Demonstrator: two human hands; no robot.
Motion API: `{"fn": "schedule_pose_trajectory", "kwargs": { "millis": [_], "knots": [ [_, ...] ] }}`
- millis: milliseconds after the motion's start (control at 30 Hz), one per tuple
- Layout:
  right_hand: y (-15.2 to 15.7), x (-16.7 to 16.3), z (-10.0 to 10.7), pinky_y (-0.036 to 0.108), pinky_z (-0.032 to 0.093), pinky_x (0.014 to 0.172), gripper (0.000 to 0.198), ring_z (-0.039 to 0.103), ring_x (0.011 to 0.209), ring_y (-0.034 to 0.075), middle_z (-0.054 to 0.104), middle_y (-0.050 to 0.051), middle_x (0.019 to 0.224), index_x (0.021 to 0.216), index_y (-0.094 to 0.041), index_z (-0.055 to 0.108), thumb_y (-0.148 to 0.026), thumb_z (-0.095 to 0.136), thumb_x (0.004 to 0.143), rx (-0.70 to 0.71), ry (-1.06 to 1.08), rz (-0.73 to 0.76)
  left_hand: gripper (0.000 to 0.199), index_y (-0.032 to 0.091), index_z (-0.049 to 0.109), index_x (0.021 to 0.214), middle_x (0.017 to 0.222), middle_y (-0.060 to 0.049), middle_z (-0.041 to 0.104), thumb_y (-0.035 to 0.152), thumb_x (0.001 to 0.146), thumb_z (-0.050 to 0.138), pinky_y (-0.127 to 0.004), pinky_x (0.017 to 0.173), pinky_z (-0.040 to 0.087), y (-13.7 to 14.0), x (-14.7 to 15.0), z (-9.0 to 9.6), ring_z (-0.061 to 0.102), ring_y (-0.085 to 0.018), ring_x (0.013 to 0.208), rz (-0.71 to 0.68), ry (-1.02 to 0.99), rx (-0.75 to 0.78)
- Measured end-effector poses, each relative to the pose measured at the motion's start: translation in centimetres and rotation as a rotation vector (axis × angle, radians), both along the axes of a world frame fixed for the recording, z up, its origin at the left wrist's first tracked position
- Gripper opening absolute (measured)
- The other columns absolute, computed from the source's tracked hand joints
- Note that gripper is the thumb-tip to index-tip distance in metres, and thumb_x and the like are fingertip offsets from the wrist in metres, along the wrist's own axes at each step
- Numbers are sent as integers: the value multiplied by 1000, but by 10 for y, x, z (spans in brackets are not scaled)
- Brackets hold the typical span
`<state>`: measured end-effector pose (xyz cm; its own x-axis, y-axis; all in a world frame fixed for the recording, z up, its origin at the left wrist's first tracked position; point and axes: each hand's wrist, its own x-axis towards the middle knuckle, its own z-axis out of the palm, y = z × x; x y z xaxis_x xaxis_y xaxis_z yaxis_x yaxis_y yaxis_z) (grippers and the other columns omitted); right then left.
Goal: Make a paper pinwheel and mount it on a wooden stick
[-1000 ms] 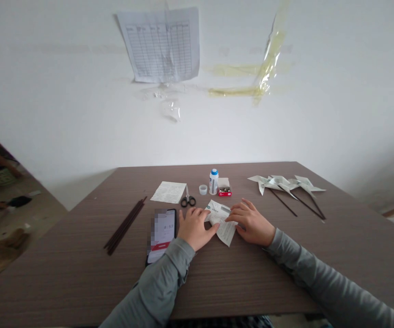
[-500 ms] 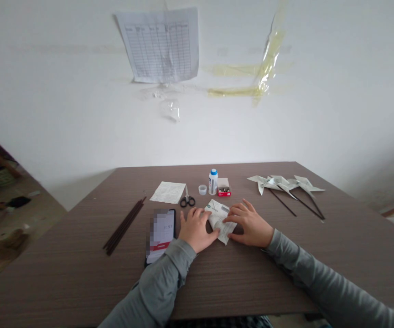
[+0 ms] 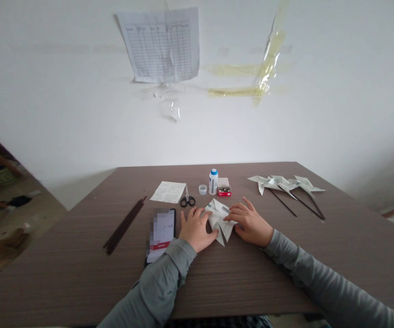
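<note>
Pressing lightly should best hold the slit paper flat on the bench; the left hand rests loose, fingers spread; the right hand touches paper, pinch unclear.

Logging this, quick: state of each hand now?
Left hand: open, touching the paper between the hands.
Right hand: on the same paper; whether pinching, cannot tell.

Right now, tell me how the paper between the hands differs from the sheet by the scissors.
The paper between the left hand and right hand has pointed ends with a gap between them; the sheet by the scissors is a plain four-sided piece. Both hands touch the paper, while the sheet lies untouched, farther from the person. Both are pale and marked with print.
</note>
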<state>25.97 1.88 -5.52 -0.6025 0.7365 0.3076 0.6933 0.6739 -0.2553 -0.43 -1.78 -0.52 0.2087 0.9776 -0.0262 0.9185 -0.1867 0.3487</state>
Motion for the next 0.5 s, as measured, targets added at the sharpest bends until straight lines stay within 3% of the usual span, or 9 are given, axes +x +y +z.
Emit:
{"fn": "schedule_pose_trajectory", "kwargs": {
  "millis": [100,300,500],
  "knots": [
    [2,3,-2,92,36,153,48,83,150,39,98,9,133,133,-34,97,-9,75,100,8,6,7,61,33,89,168,189,-17,76,37,108,96,-90,160,34,1,-1,-2,56,-51,189,1,3,2],
    [2,5,-6,84,37,154,20,82,148,36,98,7,127,125,-34,96,-25,79,120,54,23,33,63,33,86,171,190,-15,75,37,108,94,-89,160,33,1,-1,-2,57,-50,187,-4,13,-3],
    [-1,-2,-7,87,40,152,22,83,147,37,97,8,126,114,-31,94,-30,76,125,-24,45,-45,65,33,86,172,194,-15,72,34,107,93,-91,160,32,0,-1,-2,54,-51,190,3,4,-12]
  ]
}}
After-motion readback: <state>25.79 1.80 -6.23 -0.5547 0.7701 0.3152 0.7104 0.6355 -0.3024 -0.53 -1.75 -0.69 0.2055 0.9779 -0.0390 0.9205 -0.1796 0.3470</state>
